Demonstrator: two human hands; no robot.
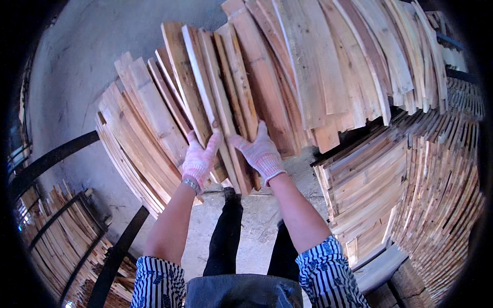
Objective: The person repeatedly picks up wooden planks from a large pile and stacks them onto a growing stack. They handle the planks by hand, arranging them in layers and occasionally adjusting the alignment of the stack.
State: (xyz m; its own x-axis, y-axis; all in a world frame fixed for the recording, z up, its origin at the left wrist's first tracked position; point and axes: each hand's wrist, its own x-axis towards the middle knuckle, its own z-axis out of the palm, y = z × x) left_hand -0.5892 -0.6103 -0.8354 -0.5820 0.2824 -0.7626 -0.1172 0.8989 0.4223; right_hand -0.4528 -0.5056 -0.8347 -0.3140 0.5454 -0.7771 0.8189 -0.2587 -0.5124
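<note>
Both hands wear pink-and-white knitted gloves. My left hand [201,158] is closed around the near ends of a few narrow wooden boards [186,77], its thumb lying along their edges. Just to its right, my right hand [259,153] grips the other side of the same bunch, thumb pointing away from me. The held boards [218,97] stand on edge side by side, some sticking out farther than others. The undersides of the boards and most fingertips are hidden. More boards [138,110] lean to the left of my left hand.
A long row of wider boards [328,66] fans out at the upper right. Dense stacks of boards [436,195] fill the right side. At the left, black metal bars [56,156] cross in front of another pile of wood strips [67,236]. Concrete floor [257,226] shows around my legs.
</note>
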